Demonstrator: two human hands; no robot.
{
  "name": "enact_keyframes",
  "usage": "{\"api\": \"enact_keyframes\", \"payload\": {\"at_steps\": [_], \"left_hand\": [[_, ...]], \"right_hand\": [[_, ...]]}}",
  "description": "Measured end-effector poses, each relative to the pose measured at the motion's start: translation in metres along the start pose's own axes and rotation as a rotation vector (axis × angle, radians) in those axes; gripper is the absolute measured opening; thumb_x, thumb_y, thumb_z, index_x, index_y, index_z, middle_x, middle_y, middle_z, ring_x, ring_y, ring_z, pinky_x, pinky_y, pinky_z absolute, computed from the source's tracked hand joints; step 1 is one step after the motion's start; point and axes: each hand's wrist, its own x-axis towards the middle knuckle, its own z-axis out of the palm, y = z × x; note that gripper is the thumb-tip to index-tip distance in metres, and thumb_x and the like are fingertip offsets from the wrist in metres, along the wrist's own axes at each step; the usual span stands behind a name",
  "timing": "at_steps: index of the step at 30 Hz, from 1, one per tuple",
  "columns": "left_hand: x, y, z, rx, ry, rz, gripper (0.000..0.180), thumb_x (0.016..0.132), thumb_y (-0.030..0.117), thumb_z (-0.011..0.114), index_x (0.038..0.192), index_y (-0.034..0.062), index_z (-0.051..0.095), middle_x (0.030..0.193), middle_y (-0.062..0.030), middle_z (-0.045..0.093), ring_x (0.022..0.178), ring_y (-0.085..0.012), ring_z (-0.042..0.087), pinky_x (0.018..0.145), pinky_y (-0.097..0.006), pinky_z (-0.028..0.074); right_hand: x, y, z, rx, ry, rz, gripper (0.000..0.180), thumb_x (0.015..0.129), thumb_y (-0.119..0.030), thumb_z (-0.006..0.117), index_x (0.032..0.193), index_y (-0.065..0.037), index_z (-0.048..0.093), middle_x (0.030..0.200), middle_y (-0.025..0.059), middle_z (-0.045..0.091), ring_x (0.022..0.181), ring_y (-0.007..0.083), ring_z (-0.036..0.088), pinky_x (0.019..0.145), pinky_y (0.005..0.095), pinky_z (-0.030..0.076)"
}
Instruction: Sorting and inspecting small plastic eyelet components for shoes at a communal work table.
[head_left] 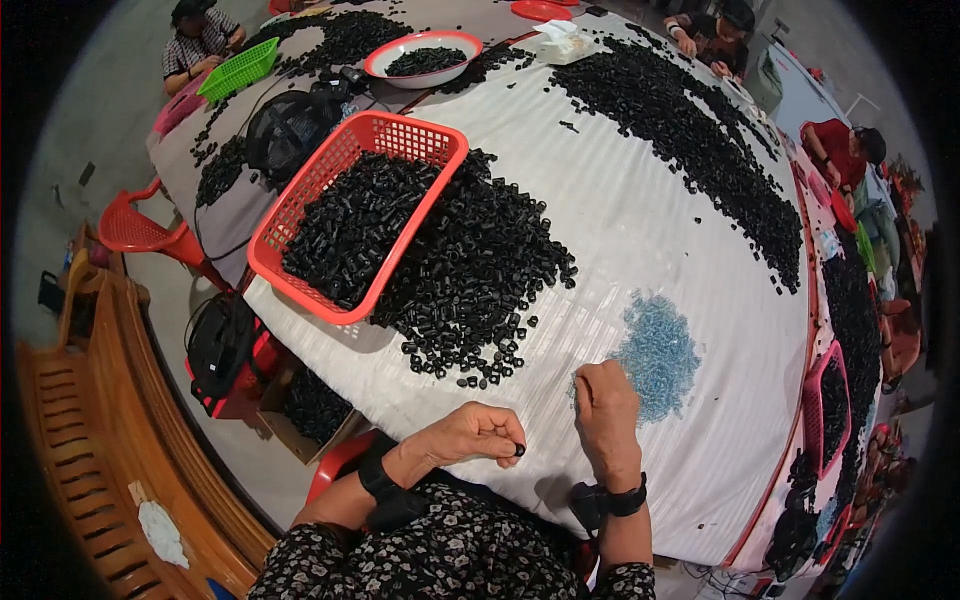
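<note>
My left hand [468,434] pinches a small black cylindrical piece [519,450] between thumb and fingertips, above the near edge of the table. To its right, my right hand [607,400] has its fingers curled together at the near left side of a pile of small, clear bluish pieces [660,350]. Whatever those fingers hold, if anything, is hidden. Ahead of my left hand spreads a heap of black cylindrical pieces [490,255]. A red plastic basket [312,300], filled with similar black pieces, stands against the heap's left side.
A long band of black pieces [690,130] crosses the far right of the white-covered table [590,220]. Beyond the basket are a black mesh fan [290,135] and a red-rimmed bowl [424,38]. Several people sit around the table. A wooden bench [140,430] stands at left.
</note>
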Motion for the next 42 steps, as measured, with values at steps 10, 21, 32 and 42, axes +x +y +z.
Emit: {"api": "enact_keyframes", "payload": {"at_steps": [10, 21, 32, 42], "left_hand": [[0.000, -0.004, -0.001, 0.022, -0.003, -0.025, 0.017, 0.088, 0.011, 0.062, 0.098, -0.0022, 0.058, 0.086, -0.0056, 0.063, 0.076, -0.0108, 0.061, 0.072, -0.024, 0.051], [0.002, -0.007, -0.003, -0.012, -0.010, 0.012, 0.015, 0.088, 0.009, 0.060, 0.096, -0.0029, 0.059, 0.084, -0.0057, 0.063, 0.076, -0.0102, 0.061, 0.072, -0.024, 0.050], [0.004, -0.006, -0.003, -0.019, -0.005, 0.047, 0.014, 0.088, 0.009, 0.060, 0.095, -0.0030, 0.059, 0.083, -0.0065, 0.063, 0.075, -0.0106, 0.061, 0.071, -0.025, 0.050], [-0.004, 0.017, 0.000, 0.032, 0.274, 0.241, 0.013, 0.088, 0.003, 0.057, 0.099, -0.0040, 0.057, 0.084, -0.0078, 0.063, 0.074, -0.0124, 0.060, 0.070, -0.027, 0.051]], "right_hand": [[0.003, -0.007, 0.006, -0.118, -0.067, 0.004, 0.011, 0.080, -0.007, 0.060, 0.081, -0.003, 0.050, 0.077, 0.0143, 0.049, 0.073, 0.0326, 0.052, 0.062, 0.0415, 0.043], [0.063, -0.032, 0.036, -0.074, -0.165, -0.203, 0.013, 0.080, -0.002, 0.057, 0.093, -0.006, 0.053, 0.083, 0.0150, 0.047, 0.079, 0.0354, 0.052, 0.065, 0.0431, 0.044], [0.079, -0.014, 0.045, 0.075, -0.254, -0.077, 0.013, 0.080, -0.006, 0.059, 0.087, -0.002, 0.048, 0.082, 0.0176, 0.052, 0.076, 0.0358, 0.054, 0.067, 0.0414, 0.044], [0.047, -0.020, 0.006, 0.514, -0.280, 0.121, 0.011, 0.085, -0.006, 0.058, 0.094, -0.001, 0.058, 0.077, 0.0035, 0.057, 0.066, 0.0127, 0.055, 0.059, 0.0267, 0.045]]}}
